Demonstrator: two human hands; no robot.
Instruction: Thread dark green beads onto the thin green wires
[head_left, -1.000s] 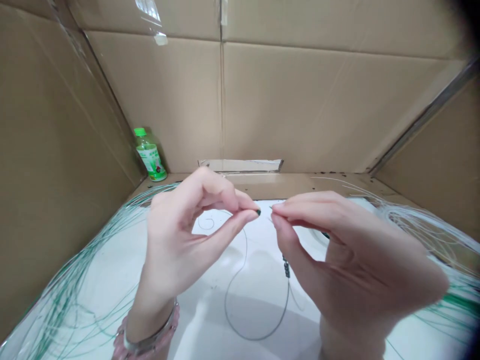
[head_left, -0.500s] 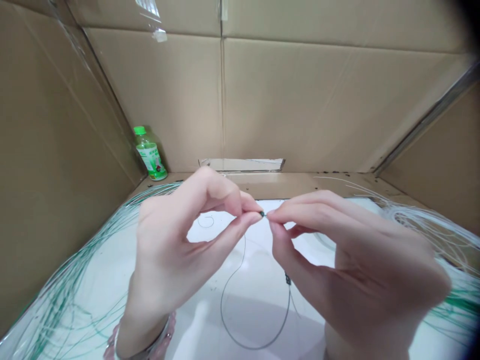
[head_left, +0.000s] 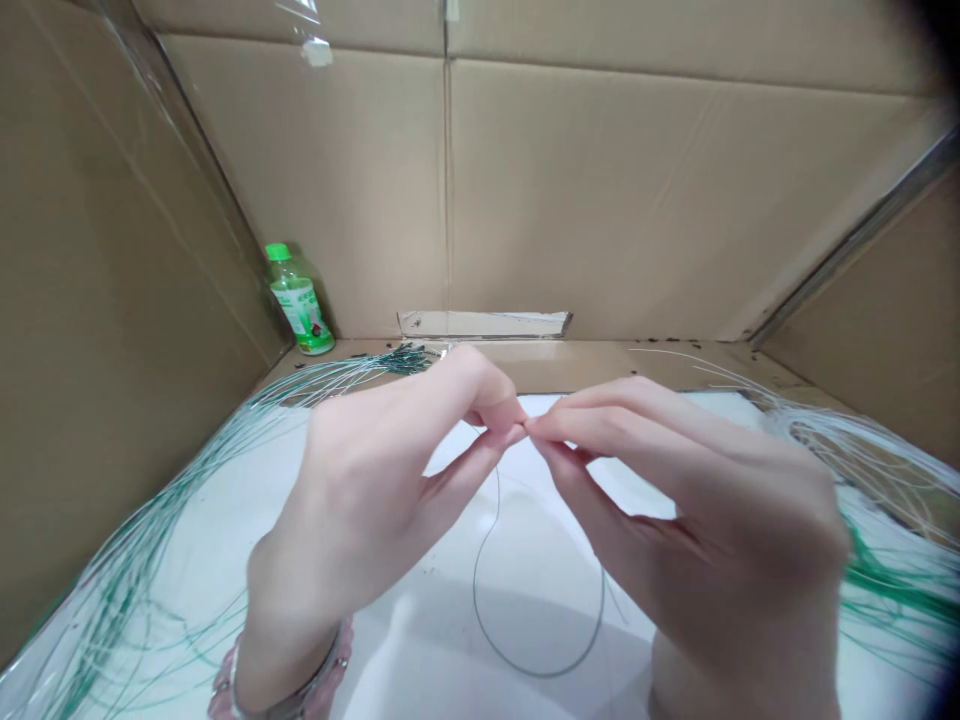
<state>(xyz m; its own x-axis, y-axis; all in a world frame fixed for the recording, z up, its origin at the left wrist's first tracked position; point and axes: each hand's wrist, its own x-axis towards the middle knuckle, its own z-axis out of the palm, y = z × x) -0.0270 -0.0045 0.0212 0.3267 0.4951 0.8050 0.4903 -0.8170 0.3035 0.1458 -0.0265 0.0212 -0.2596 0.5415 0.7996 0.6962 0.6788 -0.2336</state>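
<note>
Left hand [head_left: 367, 485]: your thumb and finger are pinched closed; whatever they grip is hidden.
Right hand [head_left: 716, 515]: your fingertips are pinched closed, meeting the left's; their hold is hidden too.
Thin cord [head_left: 538, 677]: loops below your pinch, between both hands, over the white bench [head_left: 420, 655].

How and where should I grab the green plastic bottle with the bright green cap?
Probably round the labelled middle of the green plastic bottle, coming from the front right, over the thin green strands: it stands upright in the corner, brown cardboard walls behind it and to the left.
</note>
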